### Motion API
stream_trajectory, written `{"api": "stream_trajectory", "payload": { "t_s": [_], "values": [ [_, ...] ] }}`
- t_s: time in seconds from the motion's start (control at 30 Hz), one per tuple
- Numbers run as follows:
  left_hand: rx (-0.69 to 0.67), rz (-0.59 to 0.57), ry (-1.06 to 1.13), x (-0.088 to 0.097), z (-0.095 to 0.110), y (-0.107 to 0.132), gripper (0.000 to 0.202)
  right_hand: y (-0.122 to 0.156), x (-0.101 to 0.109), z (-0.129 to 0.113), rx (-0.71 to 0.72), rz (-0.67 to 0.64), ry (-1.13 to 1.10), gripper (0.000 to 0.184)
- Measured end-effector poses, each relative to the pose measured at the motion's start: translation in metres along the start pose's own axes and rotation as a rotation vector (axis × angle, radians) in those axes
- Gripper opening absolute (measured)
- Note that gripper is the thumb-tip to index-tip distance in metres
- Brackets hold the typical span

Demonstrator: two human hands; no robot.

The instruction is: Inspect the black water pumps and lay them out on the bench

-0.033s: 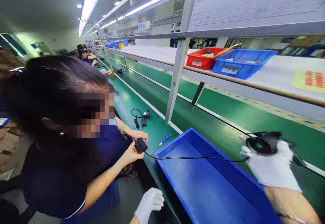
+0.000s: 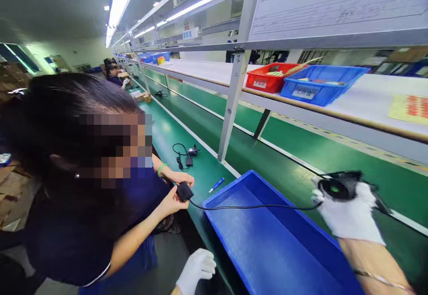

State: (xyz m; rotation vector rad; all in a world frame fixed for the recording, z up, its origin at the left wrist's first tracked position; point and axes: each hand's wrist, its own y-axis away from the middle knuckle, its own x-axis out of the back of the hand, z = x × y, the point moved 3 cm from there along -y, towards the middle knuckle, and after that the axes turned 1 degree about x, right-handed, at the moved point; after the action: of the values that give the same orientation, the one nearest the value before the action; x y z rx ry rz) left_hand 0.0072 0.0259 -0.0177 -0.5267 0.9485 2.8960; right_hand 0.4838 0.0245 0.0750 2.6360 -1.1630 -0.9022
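My right hand (image 2: 349,217), in a white glove, is closed on a round black device with a green centre (image 2: 337,187), held over the green belt at the right. A thin black cable (image 2: 254,206) runs left from the device, across a blue bin (image 2: 267,246), to a small black adapter (image 2: 184,191). A co-worker's bare hands (image 2: 174,197) hold that adapter. My left hand (image 2: 198,266), also gloved, hangs low beside the bench edge with its fingers curled and nothing in them.
The co-worker in dark blue (image 2: 83,223) sits close on my left. A coiled cable with plug (image 2: 185,154) and a blue pen (image 2: 217,184) lie on the green bench. Red (image 2: 267,81) and blue (image 2: 317,85) bins stand on the shelf. A metal post (image 2: 232,103) rises mid-bench.
My right hand with the black device has drifted slightly left and up. The cable and the co-worker's hands shifted a little with it. My left hand stays put.
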Motion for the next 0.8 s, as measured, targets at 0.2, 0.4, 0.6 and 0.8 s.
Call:
{"api": "stream_trajectory", "payload": {
  "t_s": [0.2, 0.4, 0.6, 0.8],
  "values": [
    [-0.035, 0.064, -0.022, -0.023, -0.005, -0.018, 0.033, -0.062, -0.024, 0.05, -0.188, -0.092, 0.018, 0.048],
    [-0.119, 0.092, -0.066, -0.049, 0.0, -0.026, 0.019, -0.097, -0.037, 0.093, -0.35, -0.174, 0.013, 0.05],
    [-0.187, 0.144, 0.004, -0.066, 0.018, -0.036, 0.016, -0.119, -0.046, 0.099, -0.374, -0.173, -0.007, 0.051],
    [-0.195, 0.272, 0.15, -0.121, -0.029, -0.001, 0.009, -0.129, -0.044, 0.101, -0.391, -0.161, -0.011, 0.053]
  ]
}}
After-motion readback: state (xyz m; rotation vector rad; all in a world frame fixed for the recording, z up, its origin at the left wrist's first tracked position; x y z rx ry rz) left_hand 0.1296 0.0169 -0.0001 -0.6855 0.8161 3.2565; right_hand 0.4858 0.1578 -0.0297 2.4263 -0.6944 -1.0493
